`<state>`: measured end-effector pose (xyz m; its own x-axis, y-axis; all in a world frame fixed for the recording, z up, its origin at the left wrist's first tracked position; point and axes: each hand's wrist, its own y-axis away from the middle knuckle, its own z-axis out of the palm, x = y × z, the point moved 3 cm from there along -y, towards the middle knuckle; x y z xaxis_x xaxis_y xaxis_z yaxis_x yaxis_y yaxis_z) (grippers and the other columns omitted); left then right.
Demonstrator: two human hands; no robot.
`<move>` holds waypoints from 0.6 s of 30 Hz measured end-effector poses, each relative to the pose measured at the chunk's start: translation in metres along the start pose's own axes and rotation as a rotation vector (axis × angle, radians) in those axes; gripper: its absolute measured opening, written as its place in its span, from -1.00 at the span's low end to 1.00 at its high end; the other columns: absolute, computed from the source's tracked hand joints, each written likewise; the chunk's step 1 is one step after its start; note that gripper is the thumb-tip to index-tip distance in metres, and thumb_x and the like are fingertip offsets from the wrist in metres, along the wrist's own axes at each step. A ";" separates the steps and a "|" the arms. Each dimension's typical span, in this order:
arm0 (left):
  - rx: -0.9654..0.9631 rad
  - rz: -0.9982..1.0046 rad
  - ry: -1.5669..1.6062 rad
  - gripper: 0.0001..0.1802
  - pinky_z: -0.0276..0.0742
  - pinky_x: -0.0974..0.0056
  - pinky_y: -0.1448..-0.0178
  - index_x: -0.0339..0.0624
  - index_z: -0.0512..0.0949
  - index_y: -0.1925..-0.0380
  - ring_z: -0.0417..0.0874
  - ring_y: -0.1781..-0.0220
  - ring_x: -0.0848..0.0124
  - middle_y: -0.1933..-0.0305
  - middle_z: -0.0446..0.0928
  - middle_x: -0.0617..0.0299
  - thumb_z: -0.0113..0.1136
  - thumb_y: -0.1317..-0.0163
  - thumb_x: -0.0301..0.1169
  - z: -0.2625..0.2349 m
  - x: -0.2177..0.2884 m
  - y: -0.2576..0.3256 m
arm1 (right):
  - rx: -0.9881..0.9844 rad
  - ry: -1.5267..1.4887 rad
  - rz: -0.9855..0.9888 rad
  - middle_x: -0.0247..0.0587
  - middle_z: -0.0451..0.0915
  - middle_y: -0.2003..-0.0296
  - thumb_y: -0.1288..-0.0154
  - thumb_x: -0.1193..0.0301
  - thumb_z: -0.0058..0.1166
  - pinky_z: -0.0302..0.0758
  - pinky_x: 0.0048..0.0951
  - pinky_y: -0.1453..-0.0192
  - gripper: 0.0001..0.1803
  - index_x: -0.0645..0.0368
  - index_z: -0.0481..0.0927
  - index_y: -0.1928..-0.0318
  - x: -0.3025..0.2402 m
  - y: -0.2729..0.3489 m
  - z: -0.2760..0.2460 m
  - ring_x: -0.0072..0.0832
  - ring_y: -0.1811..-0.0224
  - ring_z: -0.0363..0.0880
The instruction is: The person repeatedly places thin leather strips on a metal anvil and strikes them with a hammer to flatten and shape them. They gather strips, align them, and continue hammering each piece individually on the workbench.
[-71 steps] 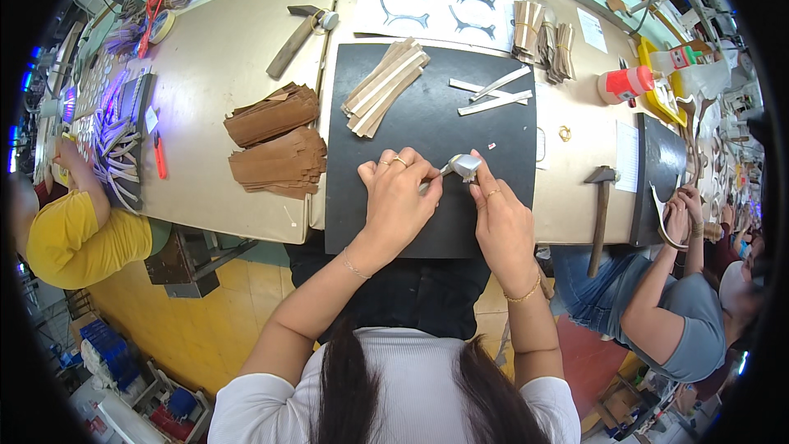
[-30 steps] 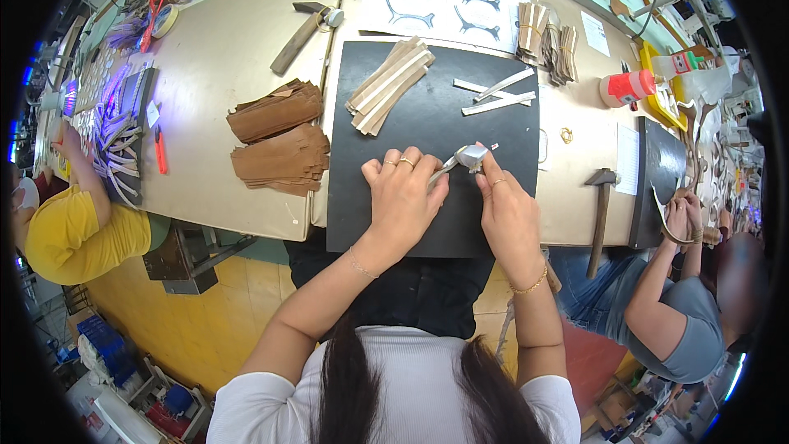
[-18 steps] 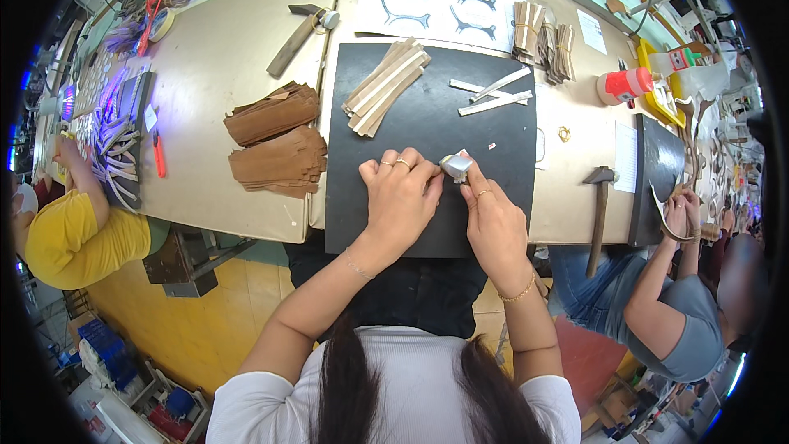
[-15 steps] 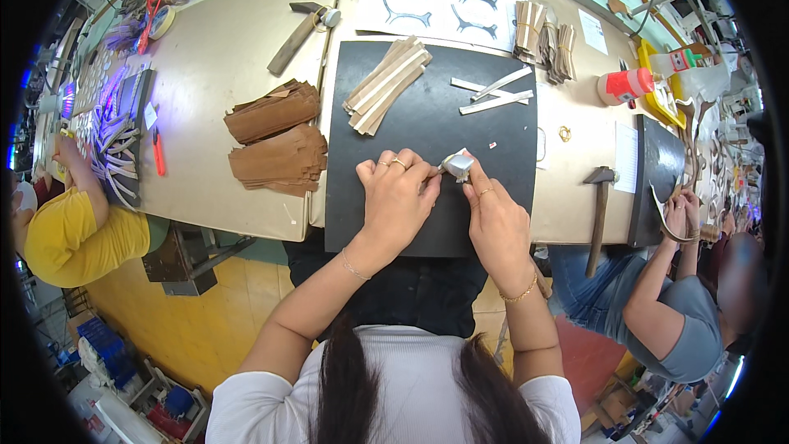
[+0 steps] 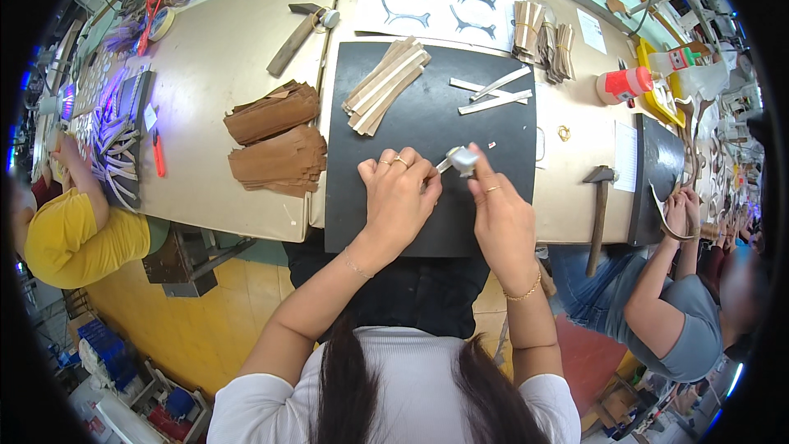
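My left hand (image 5: pixel 398 197) is closed in a pinch on a narrow pale strip (image 5: pixel 444 166), over a black board (image 5: pixel 362 156). Most of that strip is hidden by my fingers. Just to its right, my right hand (image 5: pixel 503 218) is closed on a hammer, its silver head (image 5: pixel 463 160) by my index fingertip at the strip's end. A bit of brown handle shows beside my wrist. Farther up the board lie a fanned stack of beige and white strips (image 5: pixel 386 82) and several loose white strips (image 5: pixel 493 92).
Brown leather pieces (image 5: pixel 275 140) lie left of the board, with another hammer (image 5: pixel 304 37) beyond. On the right are a wooden-handled hammer (image 5: pixel 601 214), a red-and-white bottle (image 5: pixel 623 86) and bundled strips (image 5: pixel 542 41). A printed sheet (image 5: pixel 444 0) lies behind. People work on both sides.
My right hand has shifted slightly right, and its index finger is straighter. The hammer head has moved a little up and right, uncovering more of the strip. My left hand stays nearly still.
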<state>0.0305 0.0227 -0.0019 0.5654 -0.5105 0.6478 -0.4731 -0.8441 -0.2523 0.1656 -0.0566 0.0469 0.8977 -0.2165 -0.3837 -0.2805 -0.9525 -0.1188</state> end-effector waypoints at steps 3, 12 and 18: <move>0.015 0.017 -0.025 -0.89 0.17 0.10 -0.04 -0.04 0.66 0.42 0.51 0.15 0.30 0.32 0.53 0.35 0.44 -0.08 -0.40 0.000 0.001 0.002 | 0.057 -0.164 -0.007 -0.15 0.56 0.39 -0.53 0.33 0.09 0.58 -0.16 0.42 -0.50 -0.10 0.48 -0.43 -0.001 0.003 0.000 -0.13 0.51 0.63; 0.003 -0.034 -0.001 -0.84 0.18 0.14 -0.09 -0.06 0.72 0.33 0.52 0.12 0.32 0.29 0.56 0.37 0.49 -0.08 -0.36 -0.008 -0.005 0.009 | -0.098 -0.019 0.017 -0.14 0.56 0.41 -0.54 0.31 0.08 0.57 -0.14 0.44 -0.53 -0.09 0.51 -0.40 0.000 0.006 0.009 -0.10 0.50 0.65; -0.010 -0.080 0.033 -0.93 0.18 0.14 -0.09 -0.07 0.72 0.42 0.51 0.13 0.32 0.33 0.55 0.37 0.45 -0.11 -0.40 -0.007 -0.004 0.006 | -0.015 -0.101 -0.014 -0.15 0.55 0.41 -0.52 0.33 0.10 0.57 -0.16 0.44 -0.50 -0.08 0.48 -0.43 -0.003 0.004 0.001 -0.10 0.51 0.63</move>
<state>0.0210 0.0211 -0.0014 0.5791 -0.4352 0.6894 -0.4335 -0.8805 -0.1917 0.1617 -0.0593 0.0464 0.8627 -0.1811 -0.4721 -0.2620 -0.9586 -0.1111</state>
